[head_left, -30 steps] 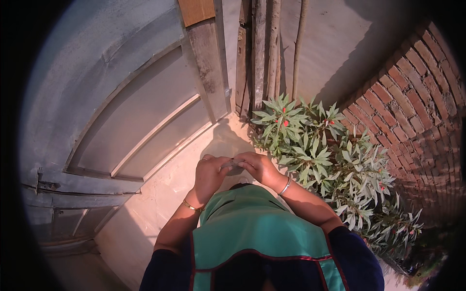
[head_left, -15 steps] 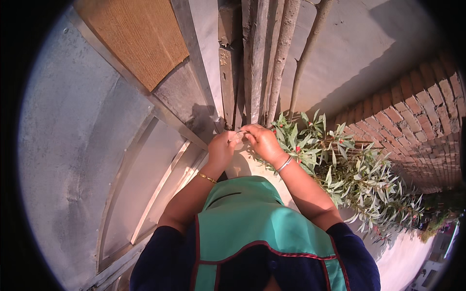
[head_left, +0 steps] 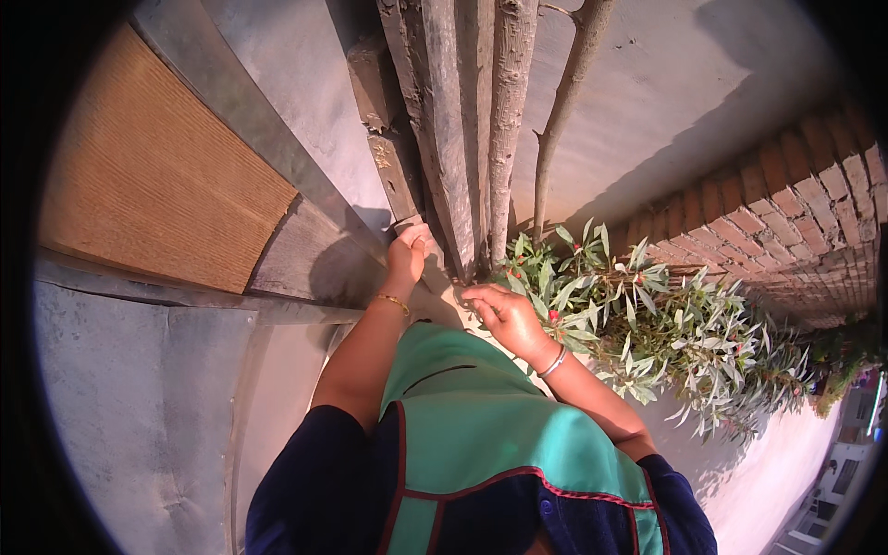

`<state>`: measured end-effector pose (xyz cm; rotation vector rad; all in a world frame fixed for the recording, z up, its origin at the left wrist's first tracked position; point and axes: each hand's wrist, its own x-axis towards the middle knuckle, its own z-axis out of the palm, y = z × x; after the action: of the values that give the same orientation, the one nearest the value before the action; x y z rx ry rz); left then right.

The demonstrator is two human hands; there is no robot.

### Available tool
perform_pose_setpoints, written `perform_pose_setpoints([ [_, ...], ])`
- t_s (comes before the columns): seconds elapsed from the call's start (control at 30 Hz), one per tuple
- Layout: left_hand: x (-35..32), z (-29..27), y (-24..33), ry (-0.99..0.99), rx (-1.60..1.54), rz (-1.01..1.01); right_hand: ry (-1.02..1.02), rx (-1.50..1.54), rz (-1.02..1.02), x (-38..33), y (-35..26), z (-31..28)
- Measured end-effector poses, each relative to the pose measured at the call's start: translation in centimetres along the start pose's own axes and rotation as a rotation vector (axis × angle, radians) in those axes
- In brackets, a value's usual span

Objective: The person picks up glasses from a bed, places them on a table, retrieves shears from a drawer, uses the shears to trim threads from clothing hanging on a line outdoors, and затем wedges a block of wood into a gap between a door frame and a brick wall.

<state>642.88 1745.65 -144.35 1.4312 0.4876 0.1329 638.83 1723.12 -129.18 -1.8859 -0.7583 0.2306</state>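
- Your left hand (head_left: 408, 252) is raised and closed on the weathered grey wooden post (head_left: 393, 171).
- Your right hand (head_left: 504, 314) hovers loosely curled, holding nothing, beside the green leafy shrub (head_left: 647, 314).

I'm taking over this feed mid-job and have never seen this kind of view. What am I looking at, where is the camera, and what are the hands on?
There is no machine here: a person works with bare hands. The one picture comes from a wide fisheye camera on the person's head, looking down, so straight edges bend and the forearms come in from below. The left hand, with a gold bangle, is raised against a weathered wooden plank beside a grey metal door; what it holds, if anything, is hidden. The right hand, with a silver bangle, hangs with curled fingers near a leafy shrub with red buds. Thin wooden poles lean on a plastered wall; a brick wall stands to the right.
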Motion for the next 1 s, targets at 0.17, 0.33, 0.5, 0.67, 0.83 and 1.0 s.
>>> perform_pose_setpoints([
  [0.17,-4.9,-0.1,4.6,-0.084,-0.114,0.009,0.012,-0.027,-0.043,1.8,-0.6,-1.0],
  [0.33,-9.0,-3.5,4.9,-0.128,-0.012,-0.042,-0.040,-0.029,-0.048,3.7,-1.0,-0.2],
  [0.5,-8.8,-7.5,2.3,0.081,0.020,-0.230,-0.102,0.009,-0.020,4.1,-0.6,2.2],
  [0.67,-6.2,-7.9,-4.3,0.135,-0.190,-0.535,-0.113,0.072,0.052,4.3,0.8,4.6],
  [0.83,-2.2,-7.2,-7.1,0.207,-0.267,-0.619,-0.102,0.530,0.576,8.1,9.3,11.7],
  [1.0,2.5,-5.8,-9.8,0.277,-0.208,-0.590,0.013,1.090,1.268,10.7,20.8,21.1],
])
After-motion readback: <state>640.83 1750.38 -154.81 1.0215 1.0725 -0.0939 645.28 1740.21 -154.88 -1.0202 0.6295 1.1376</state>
